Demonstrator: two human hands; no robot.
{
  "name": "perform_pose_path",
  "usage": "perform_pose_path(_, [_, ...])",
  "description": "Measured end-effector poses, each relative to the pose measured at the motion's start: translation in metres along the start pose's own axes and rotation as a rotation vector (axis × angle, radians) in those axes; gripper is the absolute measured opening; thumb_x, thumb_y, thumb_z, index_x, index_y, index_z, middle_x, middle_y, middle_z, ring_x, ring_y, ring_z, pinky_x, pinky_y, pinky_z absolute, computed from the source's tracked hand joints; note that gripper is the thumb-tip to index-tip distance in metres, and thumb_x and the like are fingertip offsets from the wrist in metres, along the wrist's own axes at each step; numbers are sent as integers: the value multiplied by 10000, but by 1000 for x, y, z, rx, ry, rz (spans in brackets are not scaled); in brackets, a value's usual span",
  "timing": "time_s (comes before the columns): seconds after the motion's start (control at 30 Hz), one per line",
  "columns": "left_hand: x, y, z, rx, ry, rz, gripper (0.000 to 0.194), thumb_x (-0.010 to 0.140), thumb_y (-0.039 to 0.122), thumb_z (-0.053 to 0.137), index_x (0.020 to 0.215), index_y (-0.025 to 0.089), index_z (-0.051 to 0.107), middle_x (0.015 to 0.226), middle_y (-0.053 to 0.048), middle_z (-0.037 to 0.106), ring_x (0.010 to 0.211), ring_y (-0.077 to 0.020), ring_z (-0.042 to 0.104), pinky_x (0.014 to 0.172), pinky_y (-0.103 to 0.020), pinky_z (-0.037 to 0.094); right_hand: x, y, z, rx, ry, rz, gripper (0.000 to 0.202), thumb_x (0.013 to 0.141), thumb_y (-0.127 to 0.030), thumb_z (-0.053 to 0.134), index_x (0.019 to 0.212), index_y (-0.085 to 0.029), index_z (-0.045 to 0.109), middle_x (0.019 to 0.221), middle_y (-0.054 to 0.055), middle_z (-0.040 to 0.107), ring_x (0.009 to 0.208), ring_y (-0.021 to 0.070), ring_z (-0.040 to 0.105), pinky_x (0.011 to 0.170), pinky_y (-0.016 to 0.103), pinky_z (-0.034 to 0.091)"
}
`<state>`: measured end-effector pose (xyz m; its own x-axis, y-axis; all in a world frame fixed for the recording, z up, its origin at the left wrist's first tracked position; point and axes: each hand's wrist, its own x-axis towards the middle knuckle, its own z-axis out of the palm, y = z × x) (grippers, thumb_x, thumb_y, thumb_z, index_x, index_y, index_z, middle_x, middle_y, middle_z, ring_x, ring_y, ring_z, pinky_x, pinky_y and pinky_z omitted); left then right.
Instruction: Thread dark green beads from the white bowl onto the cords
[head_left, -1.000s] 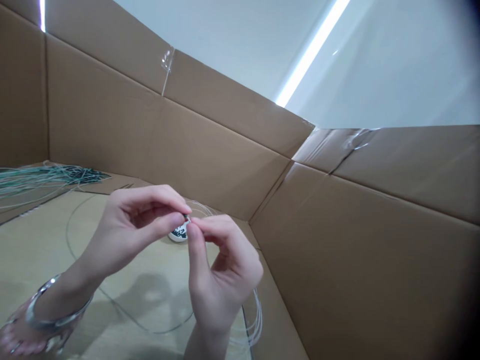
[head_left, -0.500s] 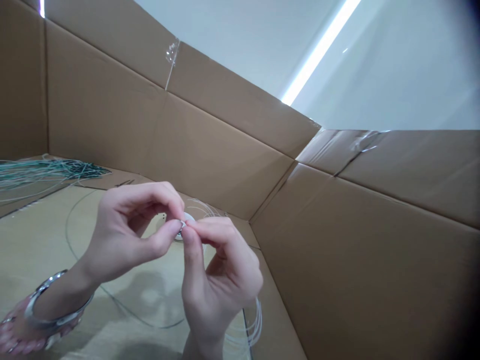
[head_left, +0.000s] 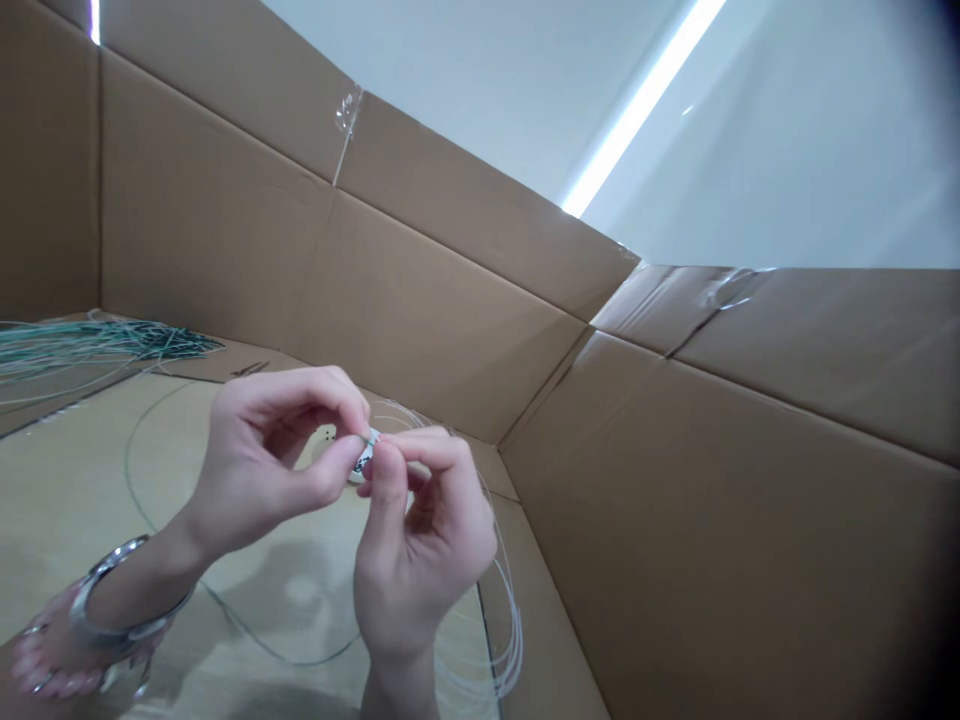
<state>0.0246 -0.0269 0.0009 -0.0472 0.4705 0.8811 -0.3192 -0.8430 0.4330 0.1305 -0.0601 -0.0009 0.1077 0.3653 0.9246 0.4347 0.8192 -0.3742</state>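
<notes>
Pinching a tiny green-and-white piece (head_left: 372, 438) between thumb and forefinger of left hand (head_left: 262, 460), fingertips closed on one end. Closed too with right hand (head_left: 420, 555), thumb and forefinger at the other end, nearly meeting the left ones. Held up over the pale tabletop (head_left: 67, 490); too small to tell exact kind. Wearing a silver bangle (head_left: 112, 635) and pink beads (head_left: 64, 682) on left wrist. Partly hidden behind fingertips: a round white dish (head_left: 357, 479) with dark bits. Curving across tabletop: a thin dark strand (head_left: 289, 660). Looped beyond right hand: clear strands (head_left: 516, 650). Heaped at far left: a green strand bundle (head_left: 161, 340); lying near it, a slim dark item (head_left: 251, 369), unclear. Enclosed by cardboard walls (head_left: 450, 320).
</notes>
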Motion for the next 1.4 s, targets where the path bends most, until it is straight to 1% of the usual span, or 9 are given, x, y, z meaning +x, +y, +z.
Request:
perform_pose_path(0.1, [2, -1, 0, -10, -38, -10, 174, 763, -16, 605, 749, 158, 610, 673, 14, 589, 602, -63, 567, 541, -143, 488, 4, -1, -6, -35, -47, 47, 92, 890, -154, 552, 813, -199, 570, 685, -32, 577, 637, 78, 583, 571, 205, 498])
perform_pose_path(0.2, [2, -1, -1, -85, -71, -36, 155, 798, 18, 629, 804, 171, 653, 706, 5, 628, 640, -67, 599, 581, -141, 511, 6, -1, -11, -53, -61, 51, 103, 899, -162, 550, 806, -204, 566, 673, -39, 571, 625, 75, 577, 570, 201, 490])
perform_pose_path(0.3, [1, -3, -3, -173, -90, -105, 160, 822, 55, 639, 854, 201, 697, 746, -1, 665, 685, -75, 624, 601, -142, 523, 5, 0, -14, -83, 11, 4, 92, 897, -145, 558, 836, -212, 569, 687, -41, 572, 608, 68, 571, 550, 193, 476])
perform_pose_path(0.4, [1, -5, -7, -270, -77, -186, 119, 823, 133, 675, 867, 230, 728, 735, -6, 684, 677, -88, 635, 592, -158, 529, 4, -1, -17, -155, 83, -65, 100, 885, -127, 571, 836, -213, 572, 682, -38, 566, 602, 69, 567, 554, 201, 475])
perform_pose_path(0.57, [4, -8, -8, -365, -72, -239, 63, 797, 222, 722, 848, 246, 749, 705, -8, 678, 651, -88, 647, 587, -153, 540, 2, -4, -18, -184, 59, -102, 111, 884, -98, 557, 847, -201, 574, 685, -24, 569, 629, 79, 542, 571, 219, 472])
perform_pose_path(0.7, [5, -9, -5, -393, -99, -260, 47, 788, 221, 731, 828, 242, 745, 688, -2, 663, 634, -77, 632, 569, -135, 535, 2, -6, -15, -155, 22, -133, 104, 900, -111, 535, 849, -196, 562, 690, -20, 572, 633, 83, 536, 580, 226, 472])
perform_pose_path(0.8, [5, -9, -3, -424, -118, -275, 41, 775, 224, 742, 815, 234, 739, 692, -3, 656, 622, -76, 621, 559, -135, 530, 2, -7, -12, -161, 23, -148, 96, 905, -125, 527, 844, -193, 558, 684, -17, 576, 610, 85, 522, 563, 230, 465])
perform_pose_path(1.03, [4, -10, -4, -452, -93, -293, 58, 739, 201, 770, 764, 215, 719, 683, 6, 643, 618, -70, 608, 548, -125, 523, 0, -7, -12, -184, 27, -134, 101, 893, -114, 544, 837, -197, 559, 673, -21, 569, 620, 84, 538, 594, 228, 487])
perform_pose_path(1.4, [3, -10, -2, -454, -104, -283, 85, 748, 169, 761, 793, 219, 709, 708, 33, 635, 640, -48, 600, 570, -108, 530, 2, -5, -13, -215, 18, -149, 98, 887, -114, 546, 831, -193, 553, 686, -15, 582, 600, 82, 527, 567, 225, 487])
